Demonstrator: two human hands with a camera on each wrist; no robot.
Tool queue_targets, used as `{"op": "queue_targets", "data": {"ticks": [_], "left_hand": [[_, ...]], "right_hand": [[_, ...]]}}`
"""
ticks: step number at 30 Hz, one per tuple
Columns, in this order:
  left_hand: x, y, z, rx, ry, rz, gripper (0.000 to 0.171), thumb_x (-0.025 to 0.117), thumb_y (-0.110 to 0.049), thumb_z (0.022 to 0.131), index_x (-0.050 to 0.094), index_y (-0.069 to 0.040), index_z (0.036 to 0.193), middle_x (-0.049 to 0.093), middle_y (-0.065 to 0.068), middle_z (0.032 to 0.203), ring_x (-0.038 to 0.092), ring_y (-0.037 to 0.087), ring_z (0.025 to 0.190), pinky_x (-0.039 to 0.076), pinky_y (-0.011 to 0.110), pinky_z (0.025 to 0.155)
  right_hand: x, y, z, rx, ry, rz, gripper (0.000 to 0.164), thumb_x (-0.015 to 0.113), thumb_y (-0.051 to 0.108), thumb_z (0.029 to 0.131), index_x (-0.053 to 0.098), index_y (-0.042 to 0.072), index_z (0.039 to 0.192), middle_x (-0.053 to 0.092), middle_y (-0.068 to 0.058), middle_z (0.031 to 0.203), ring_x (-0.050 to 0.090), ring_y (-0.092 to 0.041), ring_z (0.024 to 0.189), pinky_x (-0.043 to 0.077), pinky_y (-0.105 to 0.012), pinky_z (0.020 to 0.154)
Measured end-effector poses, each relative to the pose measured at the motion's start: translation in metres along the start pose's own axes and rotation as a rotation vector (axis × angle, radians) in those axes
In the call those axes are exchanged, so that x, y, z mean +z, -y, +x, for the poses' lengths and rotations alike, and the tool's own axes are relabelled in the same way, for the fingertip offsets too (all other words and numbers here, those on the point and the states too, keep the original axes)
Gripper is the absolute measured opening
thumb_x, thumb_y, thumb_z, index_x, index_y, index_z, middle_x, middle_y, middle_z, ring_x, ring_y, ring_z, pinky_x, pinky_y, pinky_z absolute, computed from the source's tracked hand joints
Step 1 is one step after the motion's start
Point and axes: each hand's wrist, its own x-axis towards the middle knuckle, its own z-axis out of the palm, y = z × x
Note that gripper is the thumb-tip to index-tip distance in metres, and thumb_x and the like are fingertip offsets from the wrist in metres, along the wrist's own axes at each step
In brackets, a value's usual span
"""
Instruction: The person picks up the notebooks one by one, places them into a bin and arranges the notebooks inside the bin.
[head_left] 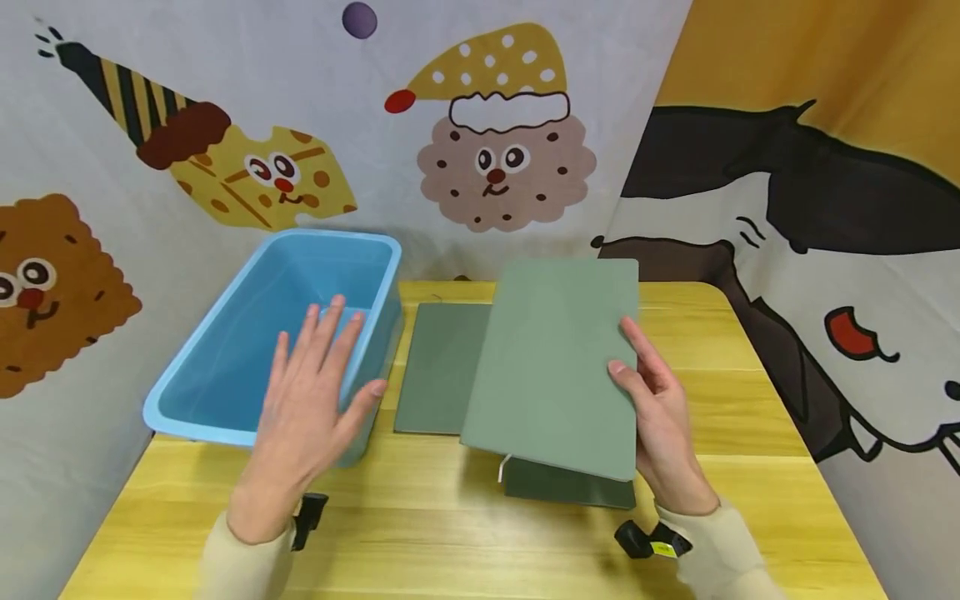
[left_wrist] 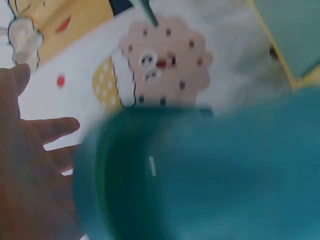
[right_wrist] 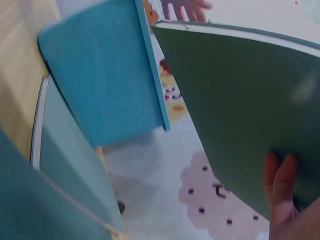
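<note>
My right hand [head_left: 667, 425] grips a green notebook [head_left: 558, 367] by its right edge, thumb on the cover and fingers behind. The notebook is tilted above the table, and the right wrist view shows its dark underside and white page edge. Spread fingers and thumb mark my left hand [head_left: 311, 408], which hovers over the near right rim of a blue plastic bin [head_left: 202, 358] and holds nothing. On the table, a second green notebook [head_left: 442, 367] lies beside the bin, partly covered by the held one. Another green notebook [head_left: 570, 487] shows below the held one's near edge.
The bin stands at the left of the wooden table [head_left: 420, 533], against the back. A thin white strip [head_left: 504, 468] shows at the held notebook's near edge. Behind the table hangs a cartoon-printed cloth [head_left: 300, 50]. Black wrist mounts [head_left: 307, 521] sit under both cuffs.
</note>
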Motion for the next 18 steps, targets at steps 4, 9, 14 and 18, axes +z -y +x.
{"op": "queue_targets", "data": {"ticks": [4, 9, 14, 18], "left_hand": [[-0.024, 0.023, -0.003, -0.095, -0.057, -0.008, 0.085, 0.037, -0.069, 0.103, 0.037, -0.006, 0.161, 0.029, 0.015, 0.168, 0.019, 0.041, 0.156, 0.005, 0.072, 0.120], [-0.046, 0.061, -0.007, -0.245, -0.094, -0.056, 0.081, 0.047, -0.060, 0.105, 0.032, -0.005, 0.163, 0.024, 0.016, 0.170, 0.015, 0.042, 0.157, 0.002, 0.070, 0.121], [-0.058, 0.106, -0.012, -0.396, -0.033, -0.085, 0.076, 0.043, -0.054, 0.108, 0.024, -0.009, 0.166, 0.013, 0.013, 0.173, 0.006, 0.040, 0.158, 0.000, 0.067, 0.122], [-0.064, 0.138, -0.022, -0.456, 0.029, -0.095, 0.070, 0.038, -0.049, 0.110, 0.021, -0.011, 0.166, 0.007, 0.011, 0.174, 0.002, 0.041, 0.158, 0.000, 0.069, 0.121]], "right_hand": [[0.016, 0.001, -0.001, 0.000, 0.007, -0.006, 0.057, 0.058, 0.013, 0.107, 0.042, 0.023, 0.161, 0.026, 0.006, 0.169, 0.043, -0.015, 0.141, 0.055, -0.023, 0.093], [0.033, 0.001, 0.000, -0.008, 0.035, 0.011, 0.057, 0.059, 0.013, 0.107, 0.043, 0.025, 0.160, 0.027, 0.010, 0.168, 0.044, -0.018, 0.141, 0.056, -0.025, 0.093], [0.046, 0.005, 0.002, 0.040, 0.096, 0.017, 0.057, 0.060, 0.015, 0.106, 0.043, 0.028, 0.160, 0.034, 0.007, 0.165, 0.049, -0.020, 0.136, 0.057, -0.027, 0.091], [0.060, 0.007, 0.003, 0.081, 0.142, 0.044, 0.057, 0.060, 0.015, 0.106, 0.044, 0.029, 0.159, 0.040, 0.007, 0.161, 0.050, -0.021, 0.134, 0.057, -0.028, 0.091]]}}
